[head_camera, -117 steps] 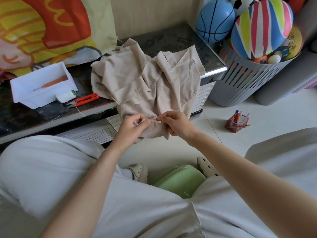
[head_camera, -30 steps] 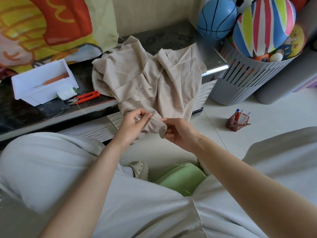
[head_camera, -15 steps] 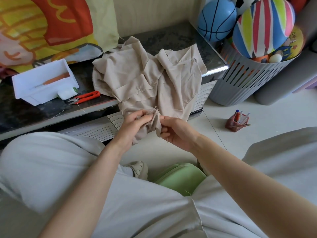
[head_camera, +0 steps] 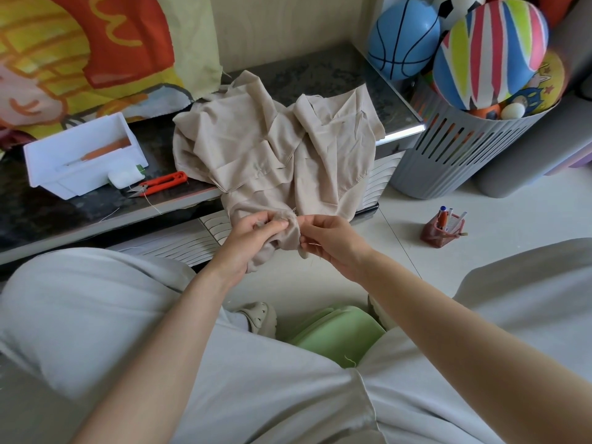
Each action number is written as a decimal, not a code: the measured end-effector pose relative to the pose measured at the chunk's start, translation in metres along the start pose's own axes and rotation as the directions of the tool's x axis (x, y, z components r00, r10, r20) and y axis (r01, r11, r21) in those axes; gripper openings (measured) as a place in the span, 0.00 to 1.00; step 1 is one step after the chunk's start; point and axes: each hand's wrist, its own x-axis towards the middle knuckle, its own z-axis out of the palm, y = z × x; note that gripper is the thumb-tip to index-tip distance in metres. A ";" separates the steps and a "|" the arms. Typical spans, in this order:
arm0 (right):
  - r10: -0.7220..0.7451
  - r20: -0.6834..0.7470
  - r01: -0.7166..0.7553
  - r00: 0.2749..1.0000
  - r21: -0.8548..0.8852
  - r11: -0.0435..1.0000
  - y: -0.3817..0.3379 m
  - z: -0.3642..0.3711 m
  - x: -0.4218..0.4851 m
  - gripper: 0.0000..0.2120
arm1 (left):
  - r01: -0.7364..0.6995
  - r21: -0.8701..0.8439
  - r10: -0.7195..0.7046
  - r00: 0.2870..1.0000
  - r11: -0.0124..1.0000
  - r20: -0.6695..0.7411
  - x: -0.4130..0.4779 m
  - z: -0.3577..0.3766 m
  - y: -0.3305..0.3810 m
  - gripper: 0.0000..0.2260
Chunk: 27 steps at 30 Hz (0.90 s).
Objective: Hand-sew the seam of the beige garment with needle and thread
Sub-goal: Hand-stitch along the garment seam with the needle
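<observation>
Has white tray [head_camera: 80,155] and red snips [head_camera: 161,183] parked left on the dark table [head_camera: 64,219], likely handy for later trimming. Drapes beige garment [head_camera: 272,149] over the table edge, letting the top bear its weight. Pinches the hanging seam end in left hand [head_camera: 248,245], thumb on fingers [head_camera: 261,219], steadying it. Pinches a thin needle [head_camera: 313,243], barely visible, in right hand [head_camera: 333,240] against the cloth, seemingly mid-stitch.

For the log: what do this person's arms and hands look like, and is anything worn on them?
The left forearm and right forearm are bare, with no sleeve in view. The left hand and right hand have no gloves, and no ring, watch or bracelet shows. Below them is plain light grey clothing.
</observation>
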 end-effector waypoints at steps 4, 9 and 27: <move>-0.019 0.016 0.020 1.000 -0.118 0.993 -0.005 0.004 -0.003 0.07 | -0.015 0.012 0.015 1.000 1.000 0.000 -0.001 0.001 -0.002 0.12; -0.250 -0.118 0.165 0.961 -0.479 0.862 0.002 0.001 0.002 0.05 | -0.020 0.042 0.020 1.000 0.999 -0.005 -0.001 -0.001 -0.003 0.06; -0.496 -0.052 0.386 0.866 -0.561 0.732 -0.003 0.010 -0.007 0.06 | -0.003 0.001 0.003 1.000 1.000 0.017 -0.001 -0.003 -0.005 0.09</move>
